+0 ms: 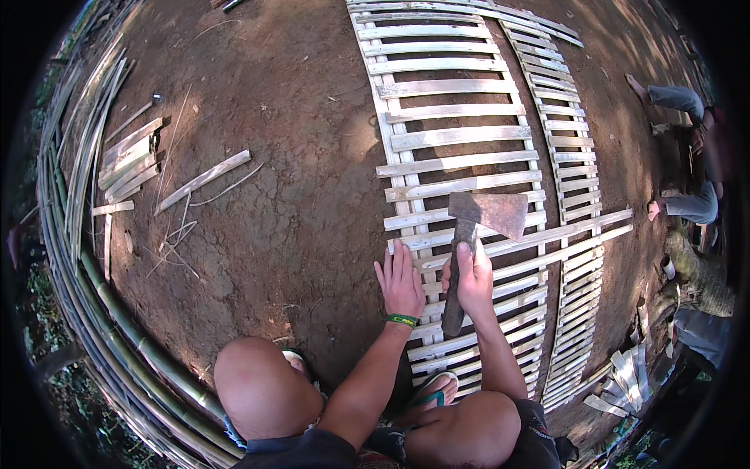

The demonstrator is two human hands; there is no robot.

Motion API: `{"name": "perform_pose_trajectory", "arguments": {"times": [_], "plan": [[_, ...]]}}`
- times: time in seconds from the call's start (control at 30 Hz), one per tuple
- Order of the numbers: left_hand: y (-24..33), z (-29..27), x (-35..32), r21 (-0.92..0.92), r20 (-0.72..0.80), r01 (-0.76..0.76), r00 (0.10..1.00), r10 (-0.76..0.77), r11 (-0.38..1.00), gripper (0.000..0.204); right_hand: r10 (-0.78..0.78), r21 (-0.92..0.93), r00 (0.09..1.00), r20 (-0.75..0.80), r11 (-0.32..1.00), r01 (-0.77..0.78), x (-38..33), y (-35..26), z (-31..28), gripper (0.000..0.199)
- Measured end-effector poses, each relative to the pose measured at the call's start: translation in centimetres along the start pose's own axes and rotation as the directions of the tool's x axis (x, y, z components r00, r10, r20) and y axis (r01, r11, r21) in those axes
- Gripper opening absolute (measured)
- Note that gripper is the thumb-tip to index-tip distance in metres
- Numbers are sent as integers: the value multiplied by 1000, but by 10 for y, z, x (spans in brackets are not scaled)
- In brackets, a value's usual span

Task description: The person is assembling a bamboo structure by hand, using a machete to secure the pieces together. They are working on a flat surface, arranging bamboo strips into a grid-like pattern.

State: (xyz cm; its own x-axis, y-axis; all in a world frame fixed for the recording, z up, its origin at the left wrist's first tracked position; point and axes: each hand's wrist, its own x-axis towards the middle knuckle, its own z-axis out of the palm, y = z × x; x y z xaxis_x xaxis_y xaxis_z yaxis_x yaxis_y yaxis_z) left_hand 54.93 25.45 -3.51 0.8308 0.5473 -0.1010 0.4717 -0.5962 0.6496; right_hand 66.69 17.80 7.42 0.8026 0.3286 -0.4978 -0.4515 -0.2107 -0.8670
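My right hand (471,280) is closed around the dark handle of a hatchet (496,213), whose rusty, broad head points away from me above the slats. Beneath it lies a ladder-like frame of pale split-bamboo slats (461,137), set crosswise on long side rails. My left hand (401,288) is open, its fingers stretched out along the frame's left edge, close to the slat ends; whether it presses on them I cannot tell. A green and yellow band circles that wrist. Long split strips (547,238) lie crosswise over this frame and its neighbour.
A second slatted frame (573,141) lies to the right. Long bamboo poles (129,332) curve along the left, near short split pieces (129,164). A person (695,207) sits at the far right. Several pale offcuts (625,379) lie at the lower right.
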Motion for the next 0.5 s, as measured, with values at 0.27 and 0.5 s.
{"name": "perform_pose_trajectory", "arguments": {"times": [0.27, 0.5], "plan": [[-2, -2, -8, -16, 3, 14, 1000, -14, 1000, 58, 148, -94, 984, 97, 986, -139, 5, 4, 4, 30], [0, 1, -4, -8, 20, 3, 1000, -3, 1000, 58, 161, -314, 983, 93, 941, -125, 15, 21, 5, 28]]}}
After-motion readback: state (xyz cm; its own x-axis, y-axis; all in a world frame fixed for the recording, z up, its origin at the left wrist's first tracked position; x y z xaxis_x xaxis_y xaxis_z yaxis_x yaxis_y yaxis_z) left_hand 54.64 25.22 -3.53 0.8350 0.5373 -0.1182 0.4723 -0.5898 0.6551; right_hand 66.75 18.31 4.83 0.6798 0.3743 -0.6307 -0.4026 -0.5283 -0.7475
